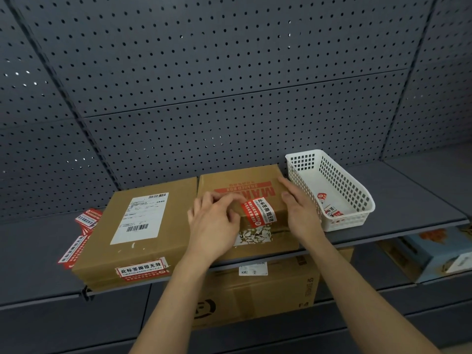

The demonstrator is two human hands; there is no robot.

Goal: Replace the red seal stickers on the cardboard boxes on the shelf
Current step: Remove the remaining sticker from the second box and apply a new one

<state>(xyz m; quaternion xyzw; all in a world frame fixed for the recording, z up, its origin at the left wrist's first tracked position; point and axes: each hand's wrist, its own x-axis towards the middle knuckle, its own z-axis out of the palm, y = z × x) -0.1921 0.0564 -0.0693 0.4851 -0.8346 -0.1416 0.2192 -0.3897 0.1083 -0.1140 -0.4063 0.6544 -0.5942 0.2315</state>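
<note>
My left grip [214, 221] pinches the red seal sticker [258, 213] by the box's [224, 182] front edge. My right grip [298, 210] lies flat on its right edge, the basket [352, 190] just beside.

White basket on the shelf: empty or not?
Not empty: red seal stickers lie on the white basket's floor, toward its near end.

The left hand [213, 223] covers the left end of the red seal sticker [259, 213] and part of the red print on the right box [237, 180]; whether its fingertips pinch the sticker cannot be told. The small print on the shipping label [141, 218] is too small to read. The left box [122, 254] hides part of the loose stickers [85, 219]. A forearm and the shelf edge [357, 240] mask the lower box [255, 295]. The picture's right edge cuts off the blue box [434, 254].
</note>
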